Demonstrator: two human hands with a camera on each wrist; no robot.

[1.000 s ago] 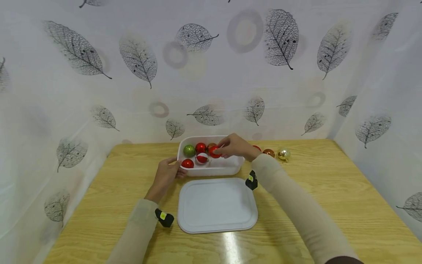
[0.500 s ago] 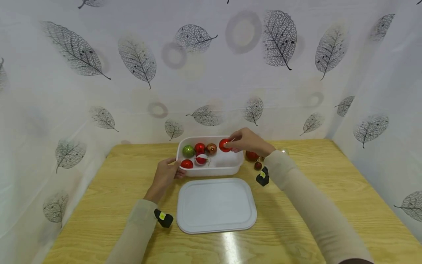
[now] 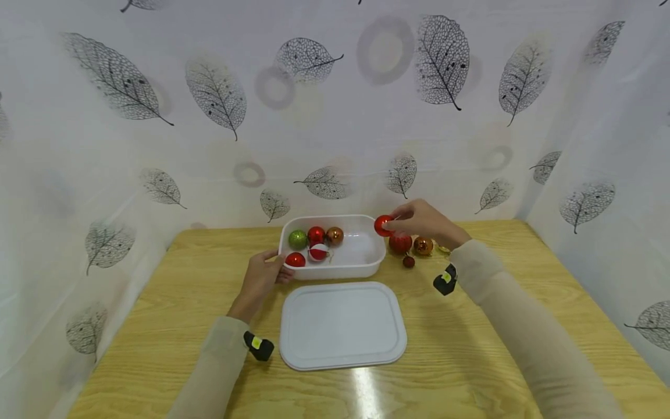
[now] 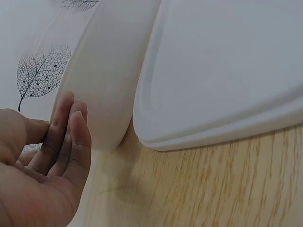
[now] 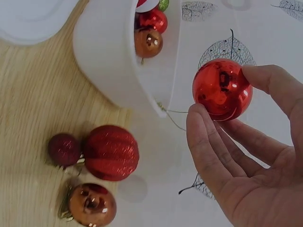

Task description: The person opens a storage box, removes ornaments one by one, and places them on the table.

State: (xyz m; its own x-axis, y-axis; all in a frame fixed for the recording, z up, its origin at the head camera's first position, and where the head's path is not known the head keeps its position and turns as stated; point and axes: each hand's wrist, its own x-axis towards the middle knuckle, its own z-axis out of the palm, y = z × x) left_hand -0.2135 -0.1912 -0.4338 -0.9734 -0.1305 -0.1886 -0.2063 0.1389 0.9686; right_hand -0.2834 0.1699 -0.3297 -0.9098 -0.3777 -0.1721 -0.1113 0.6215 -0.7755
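Observation:
My right hand [image 3: 426, 221] pinches a shiny red Christmas ball [image 5: 222, 90] between thumb and fingertips, held up at the right end of a white plastic box [image 3: 335, 272]. A thin gold thread [image 5: 175, 112] runs from the fingertips toward the box's corner in the right wrist view. At the opposite end, my left hand [image 3: 262, 273] grips the box's left side, with fingers [image 4: 78, 137] against the outer wall. Inside the box lie a green glitter ball [image 3: 298, 240], a copper ball [image 3: 335, 235], a red-and-white ball [image 3: 318, 252] and two red balls, one at the front [image 3: 295, 259].
A white lid [image 3: 342, 326] lies flat in front of the box. Right of the box on the wooden table are a ribbed red ball [image 5: 111, 152], a small dark red ball [image 5: 64, 150], another copper ball [image 5: 93, 205] and a partly hidden gold ball [image 3: 443, 249]. A leaf-patterned curtain [image 3: 335, 116] stands behind.
My right hand has carried the red ball rightward and up, from over the box's middle to its right rim. The left hand keeps its place on the box.

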